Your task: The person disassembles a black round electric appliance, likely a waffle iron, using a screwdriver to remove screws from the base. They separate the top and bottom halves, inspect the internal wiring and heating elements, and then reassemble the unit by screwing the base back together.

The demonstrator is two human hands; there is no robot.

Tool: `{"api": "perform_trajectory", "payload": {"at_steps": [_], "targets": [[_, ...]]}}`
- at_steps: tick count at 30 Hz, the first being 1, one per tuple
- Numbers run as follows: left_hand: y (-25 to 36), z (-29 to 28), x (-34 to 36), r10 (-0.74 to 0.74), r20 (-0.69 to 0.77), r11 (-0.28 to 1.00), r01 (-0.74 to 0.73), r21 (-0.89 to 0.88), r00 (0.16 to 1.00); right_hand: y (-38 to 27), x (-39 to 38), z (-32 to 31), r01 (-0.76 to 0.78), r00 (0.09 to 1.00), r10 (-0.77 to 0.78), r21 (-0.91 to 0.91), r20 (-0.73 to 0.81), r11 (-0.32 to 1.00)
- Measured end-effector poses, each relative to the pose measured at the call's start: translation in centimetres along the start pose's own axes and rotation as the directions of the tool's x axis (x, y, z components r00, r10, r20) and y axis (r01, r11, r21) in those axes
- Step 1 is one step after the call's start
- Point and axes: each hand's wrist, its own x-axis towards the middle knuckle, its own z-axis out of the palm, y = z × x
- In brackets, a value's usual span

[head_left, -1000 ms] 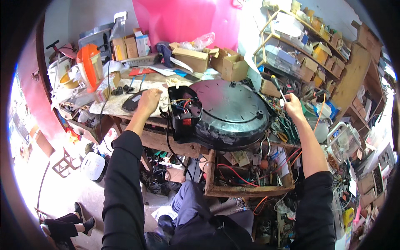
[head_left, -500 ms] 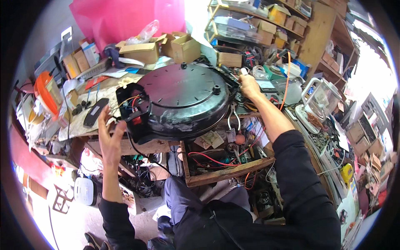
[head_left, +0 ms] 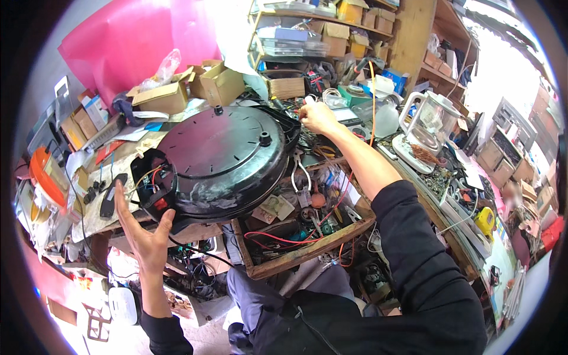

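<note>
A large round black appliance (head_left: pixel 222 142), probably an electric pan turned bottom up, lies on the bench before me. Its open end compartment (head_left: pixel 155 184) on the left shows coloured wires and a red part. My left hand (head_left: pixel 145 239) is open beside that end, thumb and fingers spread; the fingertips are at the edge of a flat black cover (head_left: pixel 113 195), and whether they touch it I cannot tell. Beyond the appliance's right end, my right hand (head_left: pixel 321 118) is closed, with a small white bit (head_left: pixel 309 99) showing at its fingers. What it grips is mostly hidden.
Below the appliance an open wooden drawer (head_left: pixel 313 254) holds pliers (head_left: pixel 303 177), banknotes (head_left: pixel 273 208) and red wire. Cardboard boxes (head_left: pixel 222 86) stand behind. To the right are a clear jug (head_left: pixel 435 121), an orange cable (head_left: pixel 373 100) and a yellow tape measure (head_left: pixel 486 222).
The whole view has shifted, so the bench appears farther left. My left hand has spread its fingers wider. My right hand stays closed beyond the appliance's right end.
</note>
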Motion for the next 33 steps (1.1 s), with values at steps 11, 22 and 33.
{"api": "perform_trajectory", "payload": {"at_steps": [11, 22, 33], "targets": [[5.5, 2.5, 0.8, 0.381, 0.460, 0.820, -0.523, 0.233, 0.802, 0.1, -0.2, -1.5, 0.040, 0.984, -0.059, 0.112, 0.169, 0.993], [5.0, 2.9, 1.6, 0.443, 0.435, 0.813, -0.556, 0.174, 0.784, -1.4, -1.9, -1.9, -0.529, 0.831, 0.096, 0.728, 0.547, 0.436], [4.4, 2.6, 1.8, 0.475, 0.403, 0.802, -0.574, 0.168, 0.782, -2.6, -1.1, -2.5, -0.487, 0.864, 0.207, 0.865, 0.459, 0.116]]}}
